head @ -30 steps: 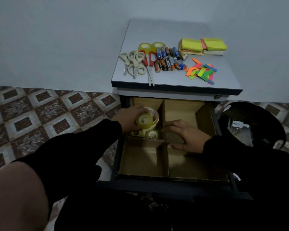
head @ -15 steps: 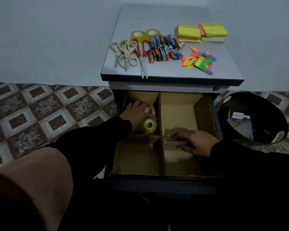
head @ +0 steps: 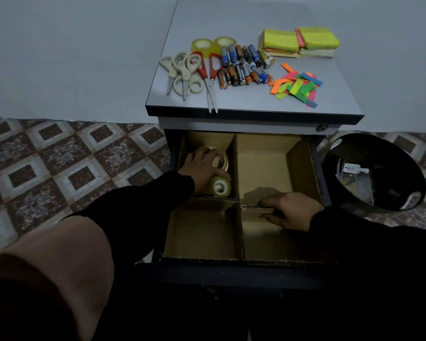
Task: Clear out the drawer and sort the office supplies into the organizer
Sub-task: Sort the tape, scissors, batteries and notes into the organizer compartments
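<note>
From the head view, the left hand (head: 202, 168) reaches into the far-left compartment of the cardboard organizer (head: 239, 232) in the open drawer, its grip curled over a tape roll (head: 220, 187) lying just below the fingers, hole facing the viewer; a second roll (head: 220, 159) sits behind it. The right hand (head: 292, 212) rests flat, fingers spread, on the cross divider. Two more tape rolls (head: 213, 45) wait on the bench (head: 335, 99), straight ahead of the left hand. Battery labels (head: 241, 70) are too blurred to read.
</note>
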